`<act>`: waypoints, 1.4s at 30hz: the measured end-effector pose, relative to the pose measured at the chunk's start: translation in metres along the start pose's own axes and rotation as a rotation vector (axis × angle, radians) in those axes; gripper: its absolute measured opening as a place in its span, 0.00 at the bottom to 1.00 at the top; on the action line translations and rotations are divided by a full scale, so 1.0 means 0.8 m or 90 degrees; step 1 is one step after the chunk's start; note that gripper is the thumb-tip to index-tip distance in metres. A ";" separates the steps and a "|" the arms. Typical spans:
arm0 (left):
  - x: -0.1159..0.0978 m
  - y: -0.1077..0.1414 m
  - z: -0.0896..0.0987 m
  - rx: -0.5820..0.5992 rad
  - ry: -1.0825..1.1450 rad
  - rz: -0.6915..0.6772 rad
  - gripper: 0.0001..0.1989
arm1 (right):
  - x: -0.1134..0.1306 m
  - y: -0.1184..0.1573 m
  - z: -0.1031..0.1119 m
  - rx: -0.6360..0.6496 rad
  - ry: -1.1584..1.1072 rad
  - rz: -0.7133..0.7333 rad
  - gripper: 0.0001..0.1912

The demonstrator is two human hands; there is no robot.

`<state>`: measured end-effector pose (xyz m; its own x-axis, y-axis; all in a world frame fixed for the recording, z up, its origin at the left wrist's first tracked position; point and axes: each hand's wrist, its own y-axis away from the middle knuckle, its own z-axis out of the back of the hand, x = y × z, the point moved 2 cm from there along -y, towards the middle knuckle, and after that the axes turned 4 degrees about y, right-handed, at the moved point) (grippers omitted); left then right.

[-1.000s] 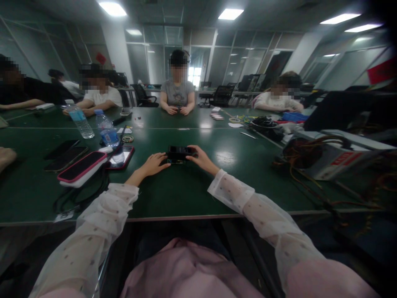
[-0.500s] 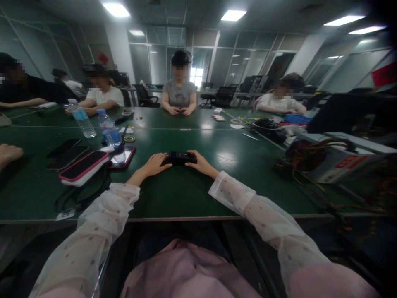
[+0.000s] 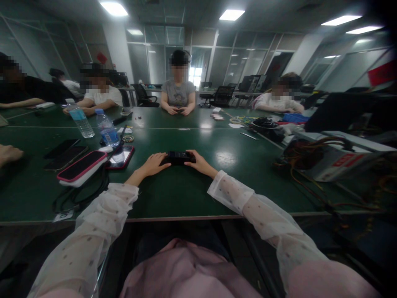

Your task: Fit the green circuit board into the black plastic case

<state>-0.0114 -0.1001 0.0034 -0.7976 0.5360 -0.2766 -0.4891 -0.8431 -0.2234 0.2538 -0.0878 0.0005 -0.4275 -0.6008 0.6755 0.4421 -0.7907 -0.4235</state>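
Left hand (image 3: 153,164) contacts the left end of the black rectangular device (image 3: 178,158) — I cannot tell whether it grips. Right hand (image 3: 200,163) grasps the opposite end — I locate the device between them, at the green bench (image 3: 180,194).

A green table (image 3: 173,194) spreads under and around the left hand (image 3: 153,164) and the right hand (image 3: 200,163), with a dim floor (image 3: 18,231) below its near edge. Well beyond the hands, black office chairs (image 3: 222,97) stand before glass walls (image 3: 167,41) and a small bright window (image 3: 195,76). Pale pillars (image 3: 116,54) rise far off to either side, and white ceiling lights (image 3: 232,15) shine above, their glare lying on the tabletop just right of the right hand.
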 end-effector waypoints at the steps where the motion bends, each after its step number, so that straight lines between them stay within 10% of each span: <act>1: 0.001 0.000 -0.001 -0.001 -0.001 -0.001 0.37 | -0.001 0.000 0.000 -0.001 0.001 0.000 0.32; 31: 0.004 -0.005 -0.002 -0.001 -0.010 -0.006 0.37 | -0.008 -0.004 0.003 -0.027 -0.126 -0.032 0.27; 42: 0.001 -0.001 0.000 -0.004 -0.008 -0.019 0.33 | -0.008 -0.011 0.050 -0.250 -0.089 -0.067 0.31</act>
<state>-0.0119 -0.0987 0.0036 -0.7874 0.5601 -0.2576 -0.5102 -0.8266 -0.2377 0.2842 -0.0726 0.0239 -0.3313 -0.5144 0.7910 0.0572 -0.8477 -0.5273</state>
